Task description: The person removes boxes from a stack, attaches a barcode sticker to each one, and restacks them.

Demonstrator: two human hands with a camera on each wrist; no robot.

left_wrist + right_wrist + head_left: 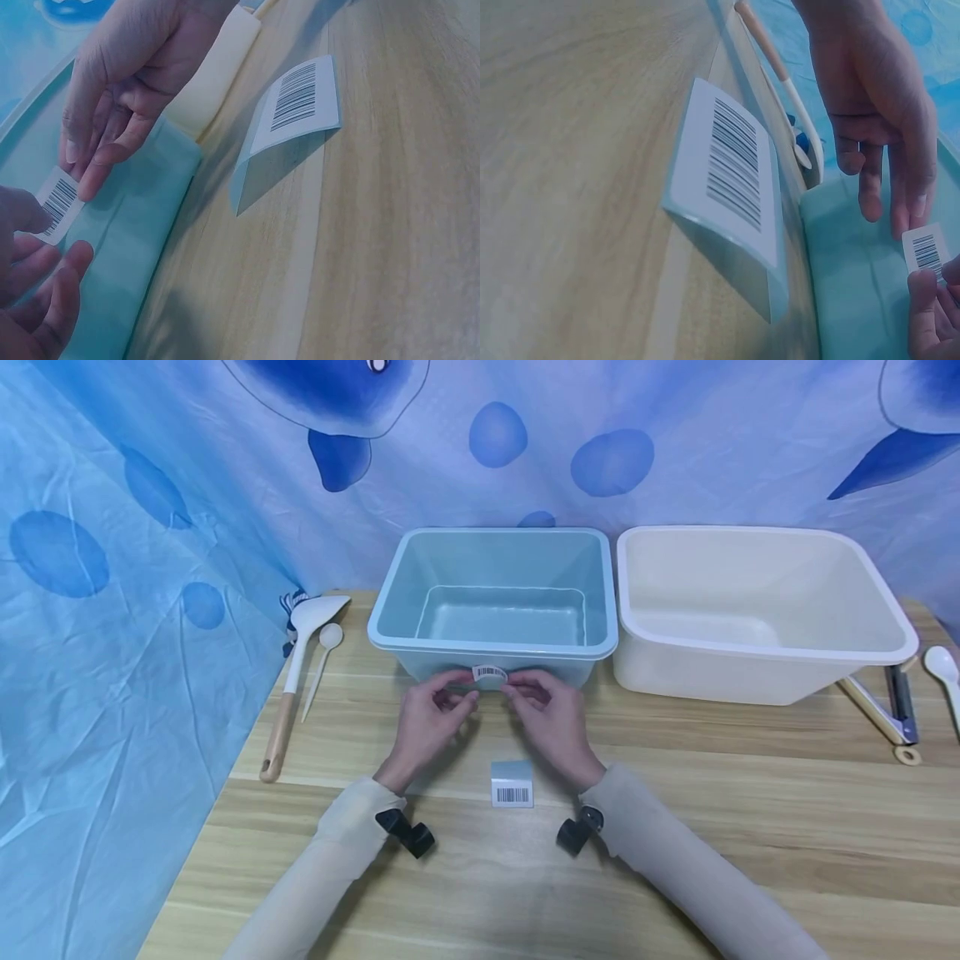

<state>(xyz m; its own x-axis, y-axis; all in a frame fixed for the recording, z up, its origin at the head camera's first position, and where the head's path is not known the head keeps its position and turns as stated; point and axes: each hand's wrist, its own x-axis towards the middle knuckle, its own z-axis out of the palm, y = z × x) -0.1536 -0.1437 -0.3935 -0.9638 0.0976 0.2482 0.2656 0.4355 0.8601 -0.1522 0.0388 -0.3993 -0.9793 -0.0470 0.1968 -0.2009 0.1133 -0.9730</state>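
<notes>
A small white barcode sticker (pixel 490 672) is stretched between both hands, in front of the light blue bin's (pixel 487 648) front wall. My left hand (pixel 435 724) pinches its left end; in the left wrist view the thumb lies over the edge of the sticker (pixel 60 204). At the opposite end, my right hand (pixel 551 724) pinches it between thumb and index finger. In the head view the sticker bows slightly and overlaps the bin wall. Between the forearms, a second barcode sticker (pixel 512 794) on bluish backing lies on the table, its backing bent up off the wood in the wrist views.
Right of the blue bin stands a white bin (pixel 750 681). A white spatula with wooden handle (pixel 281 735) and a small spoon (pixel 318 672) lie at left. Beside the white bin are a dark-handled tool (pixel 900 693) and another white spoon (pixel 943 672). A blue curtain (pixel 112 693) borders the table.
</notes>
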